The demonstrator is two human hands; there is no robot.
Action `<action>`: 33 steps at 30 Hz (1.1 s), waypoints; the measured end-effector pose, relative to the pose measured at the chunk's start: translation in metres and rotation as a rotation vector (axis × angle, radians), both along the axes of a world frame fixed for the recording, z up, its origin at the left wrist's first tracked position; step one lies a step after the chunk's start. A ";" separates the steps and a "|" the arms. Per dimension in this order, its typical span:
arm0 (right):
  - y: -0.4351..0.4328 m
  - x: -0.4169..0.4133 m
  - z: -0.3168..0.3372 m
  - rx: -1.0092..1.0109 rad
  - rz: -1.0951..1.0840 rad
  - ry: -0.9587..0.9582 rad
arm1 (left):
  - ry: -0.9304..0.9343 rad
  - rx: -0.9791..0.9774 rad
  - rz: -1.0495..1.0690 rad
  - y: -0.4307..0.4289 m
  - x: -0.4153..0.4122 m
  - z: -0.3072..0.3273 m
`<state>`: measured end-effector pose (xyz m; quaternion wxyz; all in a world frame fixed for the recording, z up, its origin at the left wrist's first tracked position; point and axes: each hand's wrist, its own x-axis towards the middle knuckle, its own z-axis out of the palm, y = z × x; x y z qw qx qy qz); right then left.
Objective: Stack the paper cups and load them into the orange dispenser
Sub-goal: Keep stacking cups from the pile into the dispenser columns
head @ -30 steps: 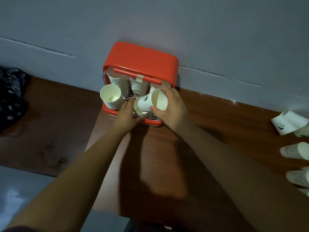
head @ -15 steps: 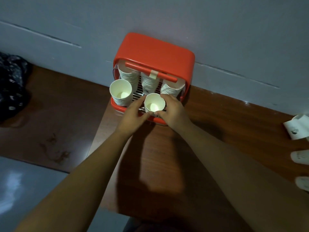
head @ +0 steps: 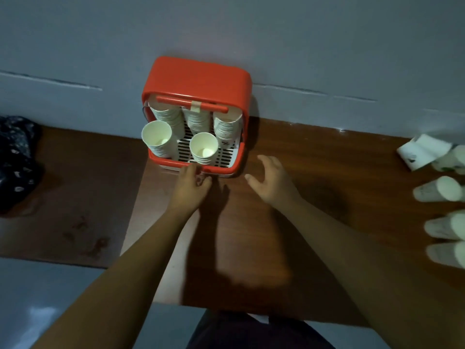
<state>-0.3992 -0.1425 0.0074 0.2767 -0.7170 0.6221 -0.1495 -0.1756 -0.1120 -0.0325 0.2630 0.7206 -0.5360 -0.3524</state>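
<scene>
Looking down through the head camera, I can read no brand or writing anywhere; the loose paper cups (head: pixel 439 192) lying on their sides far off to the right of my right hand (head: pixel 270 182) carry small dark printed marks, too blurred to make out. Both my bare forearms reach forward over the wooden table (head: pixel 327 177). My left hand (head: pixel 192 186) is loosely curled, palm down, its fingertips touching or just short of the front lip of the orange dispenser (head: pixel 196 79); I cannot tell which, and it grips nothing. My right hand hangs just right of that front corner, fingers spread and bent in an open claw, empty and clear of the dispenser. Directly ahead of my left hand a cup stack (head: pixel 203 149) stands mouth-up on the slotted tray, with a second stack (head: pixel 158 138) further left. Behind them three rows of nested cups (head: pixel 198 119) sit under the orange bar. A dark patterned cloth (head: pixel 15 159) lies far to my left.
</scene>
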 end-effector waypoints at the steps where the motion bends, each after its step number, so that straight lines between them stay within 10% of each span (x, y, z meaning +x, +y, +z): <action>1: 0.009 -0.020 0.000 0.027 -0.040 0.050 | -0.033 -0.001 -0.051 0.005 -0.011 0.002; 22: 0.219 -0.527 0.060 -0.034 -0.578 0.252 | -0.148 -0.090 -0.709 0.070 -0.492 0.072; 33: 0.266 -0.602 0.007 0.087 -0.647 0.242 | -0.275 0.117 -0.779 0.085 -0.636 0.043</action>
